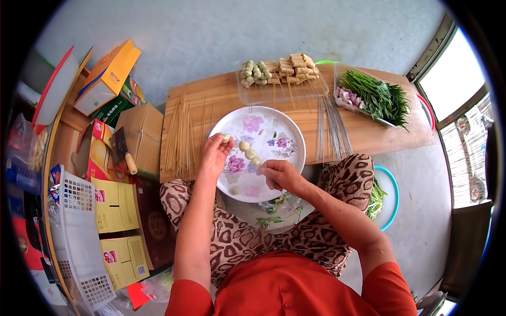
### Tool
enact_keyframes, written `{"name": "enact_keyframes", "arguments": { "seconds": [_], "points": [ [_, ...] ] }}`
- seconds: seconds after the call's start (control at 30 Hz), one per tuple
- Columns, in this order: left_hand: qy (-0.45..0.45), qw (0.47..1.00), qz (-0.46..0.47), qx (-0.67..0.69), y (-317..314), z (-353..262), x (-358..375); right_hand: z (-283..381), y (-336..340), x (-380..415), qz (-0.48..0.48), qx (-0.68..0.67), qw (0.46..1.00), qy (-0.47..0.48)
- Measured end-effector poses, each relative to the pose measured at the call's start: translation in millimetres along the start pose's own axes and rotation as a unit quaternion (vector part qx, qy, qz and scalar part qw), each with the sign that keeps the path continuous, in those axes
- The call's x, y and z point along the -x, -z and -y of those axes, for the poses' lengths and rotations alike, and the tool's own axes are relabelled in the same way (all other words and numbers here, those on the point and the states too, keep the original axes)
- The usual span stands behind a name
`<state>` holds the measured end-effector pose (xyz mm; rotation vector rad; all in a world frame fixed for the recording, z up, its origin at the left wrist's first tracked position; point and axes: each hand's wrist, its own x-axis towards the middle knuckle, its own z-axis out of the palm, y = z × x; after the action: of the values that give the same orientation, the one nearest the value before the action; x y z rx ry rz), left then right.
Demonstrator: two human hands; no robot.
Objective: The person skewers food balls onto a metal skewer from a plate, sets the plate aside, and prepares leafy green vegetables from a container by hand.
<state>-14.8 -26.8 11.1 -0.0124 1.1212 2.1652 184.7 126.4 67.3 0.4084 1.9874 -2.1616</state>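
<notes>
Over the round floral tray (287,118), my left hand (214,154) pinches a pale green ball (225,138) at its fingertips. My right hand (281,175) is closed around the lower end of a skewer, most of it hidden by the balls and my fingers. Three similar balls (250,153) are threaded on that skewer, which slants up and left toward my left hand, apart from the ball held there. One more ball (235,190) lies on the lower left of the tray.
Bare bamboo sticks (181,139) lie left on the wooden table (221,87), metal skewers (333,126) right. Behind are a clear tray (253,97) of filled skewers and a container of greens (377,95). A cleaver (125,150) and boxes (139,131) stand left; a blue-rimmed basin (392,195) sits right.
</notes>
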Motion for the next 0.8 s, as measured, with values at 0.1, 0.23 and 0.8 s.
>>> {"name": "enact_keyframes", "arguments": {
  "seconds": [0.1,0.23,0.8],
  "points": [
    [-0.008,0.999,-0.007,0.034,-4,0,0,-2,-2,-1,0.012,-0.003,1.0,-0.003],
    [-0.009,0.997,-0.016,0.072,-9,1,0,-5,-3,-4,0.022,0.003,1.0,-0.009],
    [-0.011,0.999,0.012,0.046,-11,10,-3,-4,-6,-5,0.018,0.0,1.0,-0.002]
  ]
}}
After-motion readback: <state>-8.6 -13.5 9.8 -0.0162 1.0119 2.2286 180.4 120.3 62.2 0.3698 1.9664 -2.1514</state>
